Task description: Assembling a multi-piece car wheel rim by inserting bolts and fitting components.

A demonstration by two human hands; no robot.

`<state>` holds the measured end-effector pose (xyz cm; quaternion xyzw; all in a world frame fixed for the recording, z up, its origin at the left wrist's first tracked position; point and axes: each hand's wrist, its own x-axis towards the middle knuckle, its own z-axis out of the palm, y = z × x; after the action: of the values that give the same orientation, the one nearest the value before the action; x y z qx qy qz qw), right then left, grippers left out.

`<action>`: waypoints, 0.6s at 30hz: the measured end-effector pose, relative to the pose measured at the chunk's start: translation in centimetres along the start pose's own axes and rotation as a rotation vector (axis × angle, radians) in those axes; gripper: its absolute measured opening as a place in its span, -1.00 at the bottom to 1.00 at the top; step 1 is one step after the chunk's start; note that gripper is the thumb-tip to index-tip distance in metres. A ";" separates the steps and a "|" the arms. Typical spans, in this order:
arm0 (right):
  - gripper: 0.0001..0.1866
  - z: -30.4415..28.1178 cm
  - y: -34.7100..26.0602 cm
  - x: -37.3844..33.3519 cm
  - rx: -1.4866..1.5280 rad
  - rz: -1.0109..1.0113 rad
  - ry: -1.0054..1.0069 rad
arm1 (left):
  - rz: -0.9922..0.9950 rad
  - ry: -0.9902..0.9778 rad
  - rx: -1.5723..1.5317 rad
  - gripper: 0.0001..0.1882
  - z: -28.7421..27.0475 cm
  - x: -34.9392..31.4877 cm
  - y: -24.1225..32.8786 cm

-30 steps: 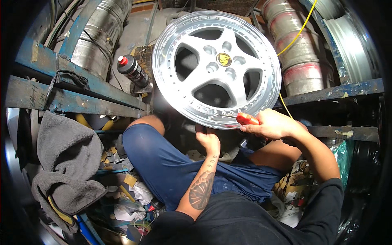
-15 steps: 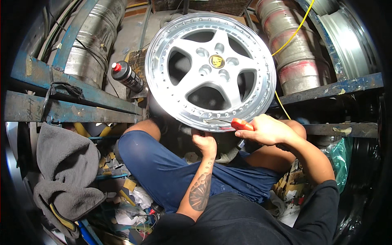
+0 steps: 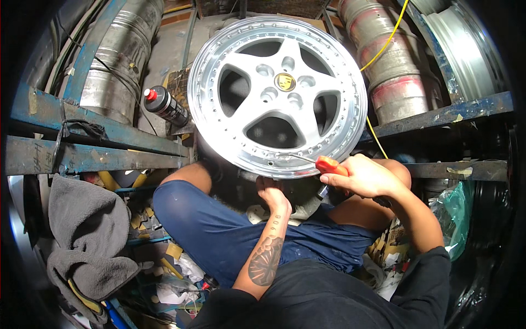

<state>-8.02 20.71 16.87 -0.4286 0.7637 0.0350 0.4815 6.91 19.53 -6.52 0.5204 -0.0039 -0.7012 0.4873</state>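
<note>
A silver five-spoke wheel rim [image 3: 309, 118] with a polished lip and a ring of small bolts stands tilted before me, a yellow cap [image 3: 285, 82] at its centre. My right hand [image 3: 362, 176] is closed round the red-orange handle of a screwdriver [image 3: 330, 166]. Its thin metal shaft points left across the rim's lower edge, the tip by the row of bolts near a small hole in the lip. Below that edge, my left hand [image 3: 272, 196] is closed with its fingers curled up against the rim's underside; what they grip there is hidden.
A black bottle with a red cap [image 3: 166, 104] stands left of the rim. Blue metal frames [image 3: 93, 123] flank both sides, with stacked wheel barrels [image 3: 118, 60] beyond. A yellow cable [image 3: 386, 46] runs behind on the right. Grey cloths [image 3: 87, 219] hang at lower left above scattered scraps.
The rim and surroundings sit slightly further left in view. The screwdriver's tip is a little higher against the lip, and the small hole now shows below it. Both hands keep their holds.
</note>
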 end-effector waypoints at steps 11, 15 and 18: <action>-0.45 9.8 20.6 -9.4 1.727 -0.558 0.612 | -0.234 -0.136 0.200 -0.77 -3.1 -0.7 -3.0; -0.42 20.2 30.2 -7.4 1.851 -0.094 0.717 | -0.290 -0.095 0.170 -0.82 -1.9 -1.9 -2.7; -0.45 29.0 34.1 -1.7 1.637 0.281 0.558 | -0.079 -0.174 0.199 -0.86 -2.6 -1.1 -3.0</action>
<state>-10.75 56.71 -9.52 0.1566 0.6846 -0.5711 0.4249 6.80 23.13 -8.45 0.5031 -0.0952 -0.7585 0.4031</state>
